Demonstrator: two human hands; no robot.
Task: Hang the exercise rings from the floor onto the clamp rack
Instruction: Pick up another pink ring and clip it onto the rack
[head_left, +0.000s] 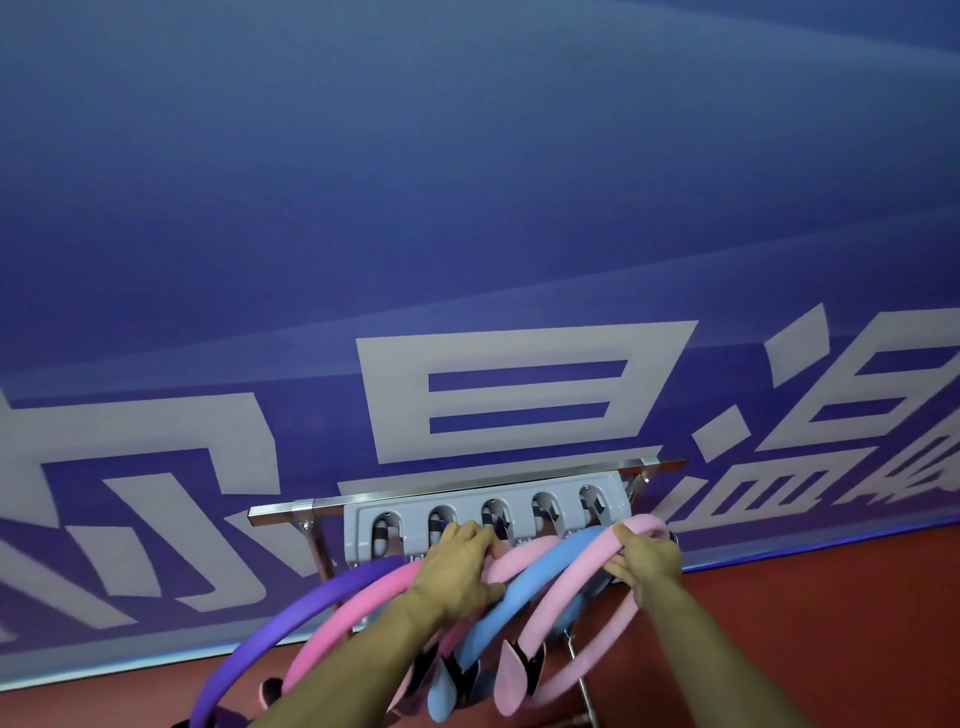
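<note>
A grey clamp rack (363, 525) with several slots hangs on a steel bar (467, 491) against the wall. Several foam exercise rings hang from it side by side: a purple ring (291, 610), a bright pink ring (337, 618), a pale pink ring (524, 558) partly under my left hand, a blue ring (530, 592) and a light pink ring (587, 566) at the right. My left hand (457, 566) rests palm-down over the ring tops in the middle of the rack. My right hand (649, 564) grips the top of the light pink ring below the rightmost slot.
The blue wall (467, 208) with large white characters stands right behind the rack. The steel stand's legs (584, 691) reach down to the red floor (831, 623). Padded ring handles (511, 680) dangle low between my forearms.
</note>
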